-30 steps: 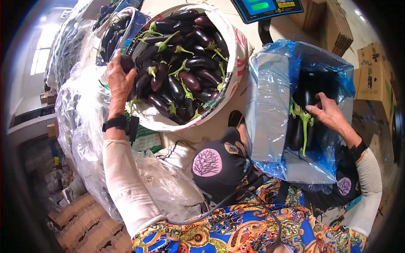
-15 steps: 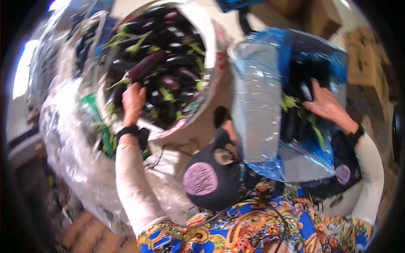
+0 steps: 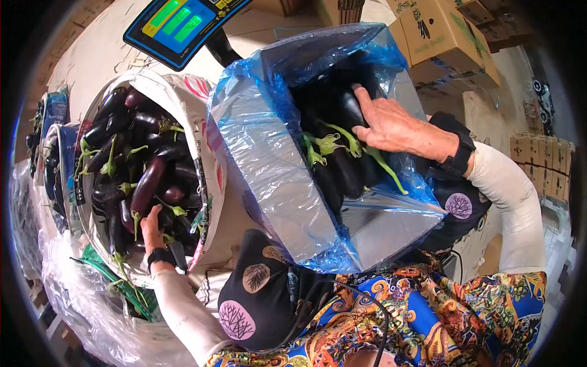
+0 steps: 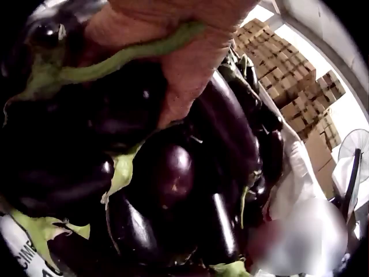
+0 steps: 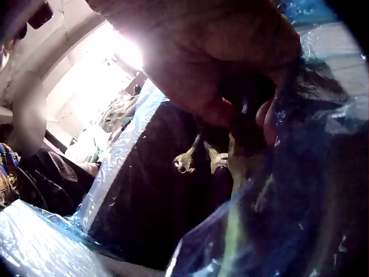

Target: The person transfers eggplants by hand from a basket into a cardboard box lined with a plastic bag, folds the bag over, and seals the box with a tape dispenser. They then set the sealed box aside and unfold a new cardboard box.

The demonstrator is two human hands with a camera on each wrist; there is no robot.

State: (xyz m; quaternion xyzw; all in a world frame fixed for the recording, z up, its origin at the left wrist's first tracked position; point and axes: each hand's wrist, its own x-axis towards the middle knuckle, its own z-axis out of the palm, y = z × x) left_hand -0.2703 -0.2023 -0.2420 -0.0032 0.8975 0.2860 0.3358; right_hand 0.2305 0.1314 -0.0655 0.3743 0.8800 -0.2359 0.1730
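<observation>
My left hand (image 3: pixel 151 230) is down in a round white tub (image 3: pixel 202 162) heaped with dark purple eggplants. In the left wrist view its fingers and thumb curl round a dark eggplant (image 4: pixel 124 107), whose green stem crosses the hand. A reddish-purple eggplant (image 3: pixel 148 182) lies just beyond the fingertips in the head view. My right hand (image 3: pixel 394 125) is inside a box (image 3: pixel 287 183) lined with blue plastic. It grips a glossy eggplant (image 3: pixel 343 109), index finger along the body and thumb near the green stem end. Other eggplants lie beside it, stems toward me.
A scale display (image 3: pixel 180 27) stands behind the tub. Cardboard cartons (image 3: pixel 434 37) are stacked at the back right. Clear plastic sheeting (image 3: pixel 79 293) spreads at the left, beside a green bag (image 3: pixel 122 284). My knee (image 3: pixel 251 293) is between tub and box.
The head view has swung right, so tub and box appear further left. My left hand has moved from the tub's left edge to its near side. The right hand stays in the box.
</observation>
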